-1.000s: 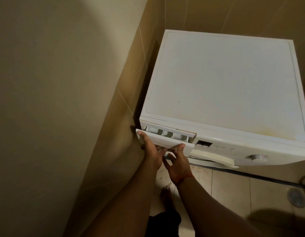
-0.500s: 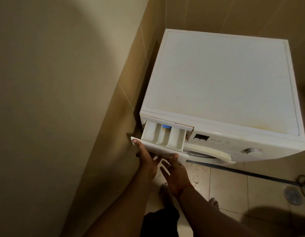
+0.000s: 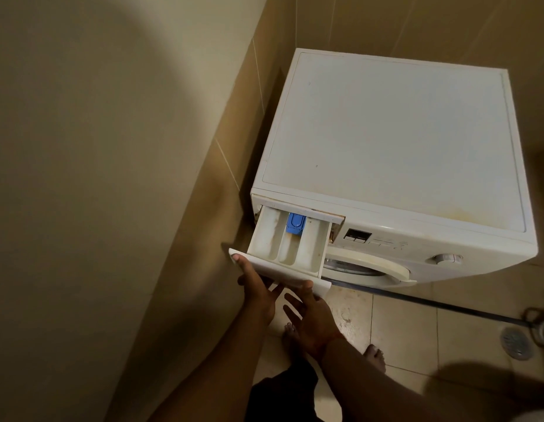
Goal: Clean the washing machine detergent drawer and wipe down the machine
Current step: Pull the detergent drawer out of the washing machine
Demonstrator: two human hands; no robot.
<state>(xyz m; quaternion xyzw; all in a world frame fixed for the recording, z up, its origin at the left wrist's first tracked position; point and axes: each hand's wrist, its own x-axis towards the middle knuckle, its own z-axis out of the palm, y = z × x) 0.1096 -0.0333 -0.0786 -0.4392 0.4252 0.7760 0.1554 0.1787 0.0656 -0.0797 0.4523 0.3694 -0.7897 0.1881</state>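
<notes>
A white front-loading washing machine (image 3: 395,147) stands in the corner. Its detergent drawer (image 3: 290,242) is pulled well out at the machine's front left. The drawer has three stained compartments and a blue insert (image 3: 295,223) in the middle one. My left hand (image 3: 255,287) grips the front panel at its left end, thumb on top. My right hand (image 3: 313,312) holds the panel near its right end, thumb on the edge and fingers underneath.
A beige wall (image 3: 112,178) runs close along the machine's left side. The control panel has a display (image 3: 357,236) and a dial (image 3: 445,258), with the round door (image 3: 371,269) below. A floor drain (image 3: 516,342) lies on the tiled floor at right. My bare feet are below the drawer.
The drawer has slid steadily further out of the machine, from barely open to well extended, with both hands moving back with it. The blue insert has come into sight.
</notes>
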